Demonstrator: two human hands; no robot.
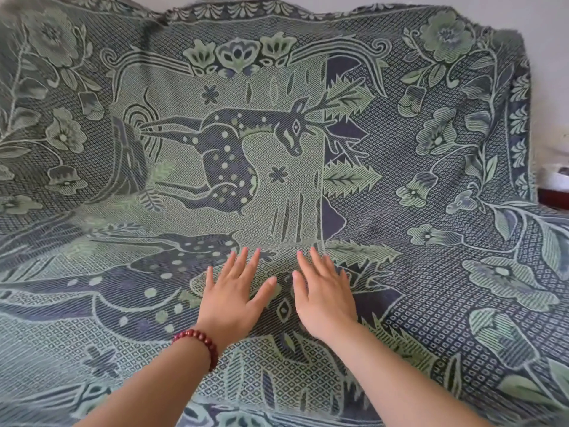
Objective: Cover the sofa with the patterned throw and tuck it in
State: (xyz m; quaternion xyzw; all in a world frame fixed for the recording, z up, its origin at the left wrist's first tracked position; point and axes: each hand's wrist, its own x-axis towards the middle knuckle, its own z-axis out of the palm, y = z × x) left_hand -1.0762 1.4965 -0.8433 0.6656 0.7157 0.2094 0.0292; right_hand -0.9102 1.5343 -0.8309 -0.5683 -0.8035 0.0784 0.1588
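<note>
The patterned throw (400,186), green and dark blue with deer and flowers, is draped over the sofa's backrest and seat and hides the sofa entirely. My left hand (235,292), with a red bead bracelet on its wrist, lies flat on the throw on the seat, fingers straight and spread. My right hand (323,292) lies flat beside it, a little apart, fingers straight and pointing toward the crease where seat meets backrest. Neither hand holds any fabric.
A pale wall (548,57) rises behind the sofa. At the right edge stands a white and dark red object (554,186), beside the sofa's covered arm. The throw's fringed top edge follows the top of the backrest.
</note>
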